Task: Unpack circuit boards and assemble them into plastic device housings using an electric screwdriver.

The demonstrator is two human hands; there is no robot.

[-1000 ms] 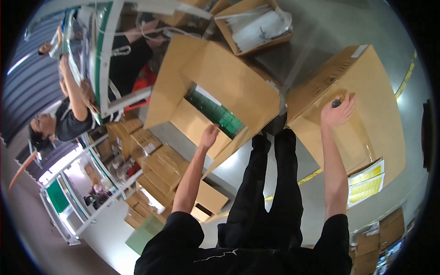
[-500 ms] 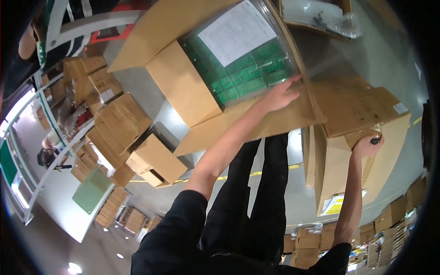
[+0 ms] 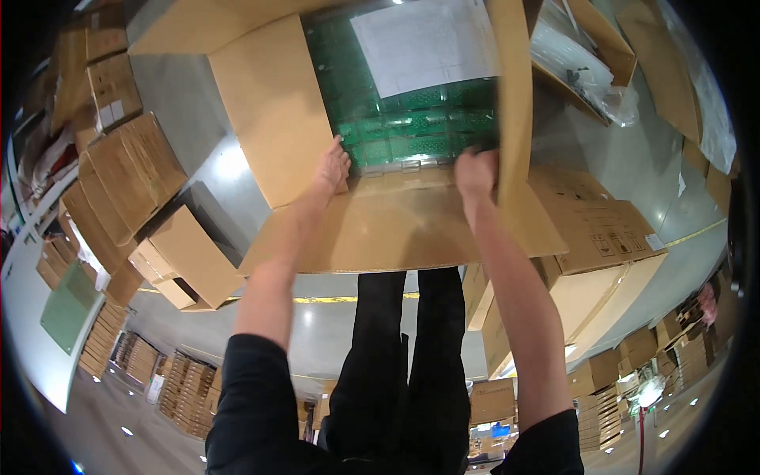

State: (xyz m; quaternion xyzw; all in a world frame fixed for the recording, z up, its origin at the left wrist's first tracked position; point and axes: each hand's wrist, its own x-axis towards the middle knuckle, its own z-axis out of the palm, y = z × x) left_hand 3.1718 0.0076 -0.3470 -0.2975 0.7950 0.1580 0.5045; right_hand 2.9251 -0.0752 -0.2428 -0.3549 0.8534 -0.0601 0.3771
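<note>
Both hands at near rim of open cardboard box on the floor, left hand spread flat on a flap, right hand curled over green trays inside; risk: loose paper sheet slides off, flap buckles.

Single head-worn fisheye view looks steeply down, close over an open cardboard box, with straight edges bending toward the rim.

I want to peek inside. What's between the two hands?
In the head view, the green trays' grey front edge lies between the left hand and right hand.
</note>
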